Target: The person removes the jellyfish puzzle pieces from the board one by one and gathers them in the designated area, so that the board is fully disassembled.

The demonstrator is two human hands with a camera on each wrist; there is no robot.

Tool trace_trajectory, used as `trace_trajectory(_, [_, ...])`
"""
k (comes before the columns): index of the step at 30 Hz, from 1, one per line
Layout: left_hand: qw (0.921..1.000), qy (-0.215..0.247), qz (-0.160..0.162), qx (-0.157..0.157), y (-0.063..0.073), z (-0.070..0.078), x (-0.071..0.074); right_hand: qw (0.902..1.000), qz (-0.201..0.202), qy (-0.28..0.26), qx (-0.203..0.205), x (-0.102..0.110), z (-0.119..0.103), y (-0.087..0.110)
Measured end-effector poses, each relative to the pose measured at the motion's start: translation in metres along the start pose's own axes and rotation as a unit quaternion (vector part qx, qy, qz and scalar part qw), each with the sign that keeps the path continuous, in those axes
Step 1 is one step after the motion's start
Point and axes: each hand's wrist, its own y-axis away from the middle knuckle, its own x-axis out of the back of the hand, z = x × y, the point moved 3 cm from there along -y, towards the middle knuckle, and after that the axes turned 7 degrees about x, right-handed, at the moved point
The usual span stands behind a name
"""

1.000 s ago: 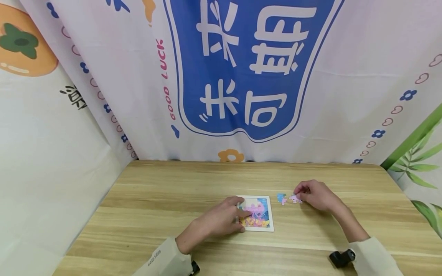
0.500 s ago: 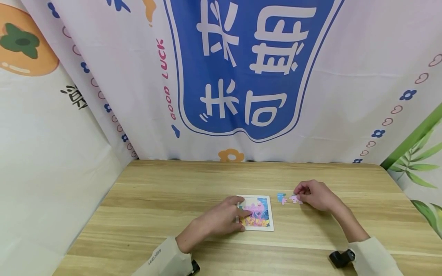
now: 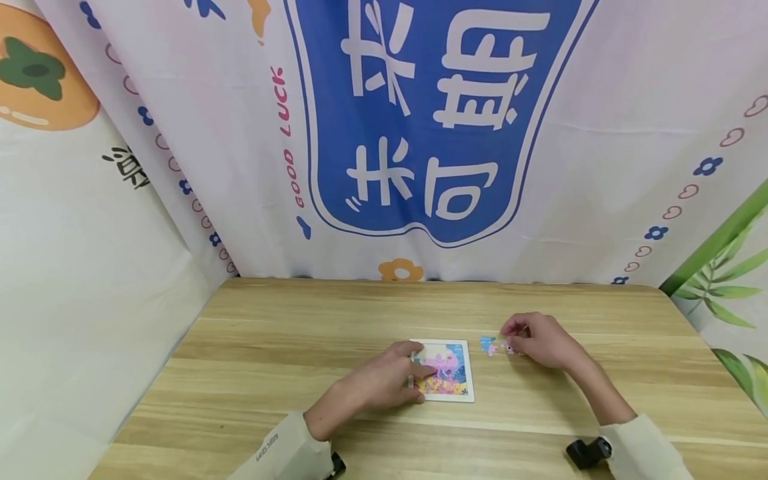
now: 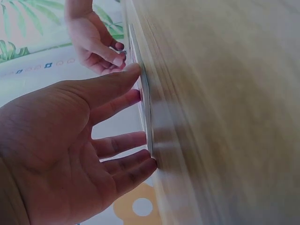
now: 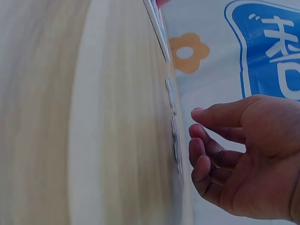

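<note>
A square puzzle board with a white rim and a pink, blue and yellow picture lies on the table. My left hand rests on its left side, thumb and fingertips at the edge and one finger across the picture. In the left wrist view these fingers are extended. Right of the board lie a blue-and-pink puzzle piece and a pink puzzle piece, partly hidden by my right hand. In the right wrist view that hand hovers just above the pieces, loosely curled, holding nothing.
The wooden table extends around the board on all sides. A printed curtain hangs along its back edge, and white cloth hangs at the left. A black wrist camera sits by the right sleeve.
My right hand has shifted slightly left, now covering more of the pink puzzle piece. The left hand and the board keep their places.
</note>
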Motion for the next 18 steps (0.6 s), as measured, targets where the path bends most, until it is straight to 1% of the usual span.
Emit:
trace_trajectory(4, [1.0, -0.006, -0.005, -0.004, 0.0, 0.0, 0.002, 0.9999, -0.006, -0.006, 0.008, -0.005, -0.01, -0.003])
trace_trajectory(11, [0.9996, -0.01, -0.021, -0.016, -0.002, -0.001, 0.006, 0.9987, -0.014, -0.008, 0.049, -0.018, -0.025, -0.011])
trace_trajectory(18, [0.9992, -0.012, -0.023, -0.031, -0.008, 0.005, 0.008, 0.9964, -0.025, -0.008, 0.08, -0.029, -0.038, -0.017])
